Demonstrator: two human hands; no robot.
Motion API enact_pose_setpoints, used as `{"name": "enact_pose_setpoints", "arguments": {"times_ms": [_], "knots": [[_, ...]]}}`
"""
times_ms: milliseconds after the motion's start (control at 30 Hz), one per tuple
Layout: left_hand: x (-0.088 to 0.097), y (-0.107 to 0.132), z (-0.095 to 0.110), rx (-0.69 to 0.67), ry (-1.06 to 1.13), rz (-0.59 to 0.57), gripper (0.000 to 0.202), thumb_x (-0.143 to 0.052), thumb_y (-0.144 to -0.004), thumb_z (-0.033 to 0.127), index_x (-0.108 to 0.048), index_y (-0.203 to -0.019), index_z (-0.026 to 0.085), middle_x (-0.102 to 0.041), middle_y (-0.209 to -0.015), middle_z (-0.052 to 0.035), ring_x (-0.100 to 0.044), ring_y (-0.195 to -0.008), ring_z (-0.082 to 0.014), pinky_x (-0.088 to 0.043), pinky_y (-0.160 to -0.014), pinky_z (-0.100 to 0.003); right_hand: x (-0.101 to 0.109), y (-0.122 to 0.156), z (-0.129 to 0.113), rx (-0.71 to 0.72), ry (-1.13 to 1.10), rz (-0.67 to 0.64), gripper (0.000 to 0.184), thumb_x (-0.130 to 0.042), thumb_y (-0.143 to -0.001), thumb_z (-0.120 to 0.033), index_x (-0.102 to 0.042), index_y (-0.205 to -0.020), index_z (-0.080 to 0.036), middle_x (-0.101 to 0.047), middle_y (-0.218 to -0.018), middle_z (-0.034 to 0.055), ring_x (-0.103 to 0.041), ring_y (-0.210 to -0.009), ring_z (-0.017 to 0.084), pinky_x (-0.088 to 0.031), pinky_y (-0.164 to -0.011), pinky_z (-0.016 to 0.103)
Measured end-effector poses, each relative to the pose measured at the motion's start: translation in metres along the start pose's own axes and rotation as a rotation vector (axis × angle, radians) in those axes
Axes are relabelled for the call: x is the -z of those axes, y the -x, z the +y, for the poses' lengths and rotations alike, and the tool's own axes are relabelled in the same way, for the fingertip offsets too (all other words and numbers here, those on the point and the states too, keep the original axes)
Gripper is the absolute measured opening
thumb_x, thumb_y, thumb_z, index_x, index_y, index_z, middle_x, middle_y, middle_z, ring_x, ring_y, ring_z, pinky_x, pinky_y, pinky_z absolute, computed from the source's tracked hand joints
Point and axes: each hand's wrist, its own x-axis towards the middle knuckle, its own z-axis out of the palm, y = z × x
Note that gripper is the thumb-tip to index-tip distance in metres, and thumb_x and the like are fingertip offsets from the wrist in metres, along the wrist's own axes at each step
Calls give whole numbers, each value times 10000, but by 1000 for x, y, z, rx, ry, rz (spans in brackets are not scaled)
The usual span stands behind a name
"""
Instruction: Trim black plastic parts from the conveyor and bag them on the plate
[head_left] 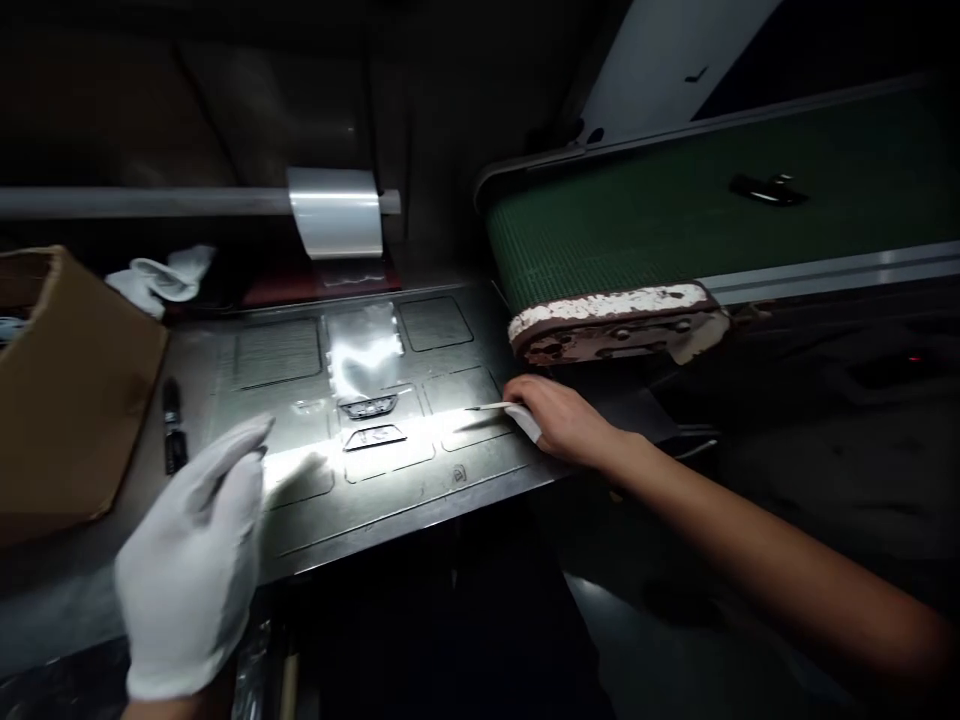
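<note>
My left hand, in a white glove, is over the left front of the metal plate. Its thumb and forefinger come together at the tips; a tiny dark spot shows there, too small to name. My bare right hand, at the plate's right edge, is closed around a thin, pale stick-like tool with a dark pointed tip aimed left. Something white, perhaps cloth, lies beneath those fingers. Between the hands rest two small dark-edged trapezoid pieces, a dark one behind a clearer one.
A cardboard box stands left, beside a black marker and white cloth. Clear film lies on the plate. Behind it, a film roll hangs on a bar. A green conveyor carries a glossy black part.
</note>
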Motion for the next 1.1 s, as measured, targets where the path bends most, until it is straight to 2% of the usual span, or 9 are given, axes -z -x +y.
{"name": "enact_pose_setpoints", "arguments": {"times_ms": [100,167,233,333,433,633,767,967,1100], "knots": [[-7,-29,-7,-120,-156,-126,304,-605,-976,461,-737,-1195,297,-660,-1425,-17,-566,-1366,-335,-425,-1208,-590,2,-18,-24,1,-111,39,340,-533,-938,-220,-562,-1272,-161,-736,-1127,114,-697,-923,244,-517,-777,348],[-20,-47,-12,-275,-230,-217,340,-616,-962,456,-730,-1189,230,-575,-1516,-80,-457,-1457,-355,-392,-1224,-585,5,-39,-44,83,-124,36,365,-474,-1004,-268,-571,-1339,-165,-734,-1202,116,-693,-1026,247,-512,-845,358],[-34,-59,-18,-361,-291,-272,314,-635,-950,416,-726,-1172,214,-539,-1533,-107,-384,-1496,-368,-371,-1229,-591,8,-63,-63,156,-67,3,383,-444,-1035,-284,-606,-1366,-180,-732,-1209,108,-667,-1084,255,-488,-863,360],[-47,-65,-23,-405,-328,-334,171,-662,-930,323,-734,-1044,217,-561,-1474,-105,-420,-1451,-367,-414,-1194,-564,10,-94,-82,188,34,-90,388,-540,-976,-231,-666,-1343,-232,-739,-1074,67,-658,-972,238,-420,-720,318],[-49,-65,-27,-417,-315,-360,95,-665,-925,280,-711,-972,211,-563,-1433,-109,-453,-1404,-355,-451,-1156,-529,8,-115,-94,207,54,-188,531,-595,-849,-123,-670,-1344,-301,-728,-1094,22,-649,-859,195,-302,-606,301],[-47,-67,-28,-402,-286,-379,44,-667,-913,249,-686,-947,228,-564,-1418,-93,-491,-1342,-365,-475,-1105,-551,1,-133,-107,265,94,-241,520,-553,-847,-90,-701,-1292,-316,-740,-1148,15,-654,-856,178,-189,-561,314],[-47,-68,-26,-395,-280,-385,62,-638,-931,249,-693,-946,226,-589,-1366,-97,-505,-1316,-351,-491,-1079,-543,11,-117,-95,242,178,-246,533,-558,-822,-71,-707,-1282,-295,-742,-1109,23,-651,-856,187,-188,-560,311],[-44,-66,-25,-441,-291,-382,126,-653,-925,266,-735,-989,195,-593,-1383,-119,-489,-1343,-340,-459,-1118,-504,38,-47,-49,40,339,-188,615,-509,-768,8,-712,-1274,-277,-730,-1066,35,-634,-857,189,-264,-578,297],[-39,-59,-11,-518,-314,-360,134,-646,-931,266,-746,-990,201,-700,-1123,-94,-606,-1142,-309,-492,-1018,-470,23,-10,-33,-113,278,-83,735,-471,-752,41,-614,-1424,-219,-688,-1221,92,-633,-1017,228,-451,-739,306]]}}
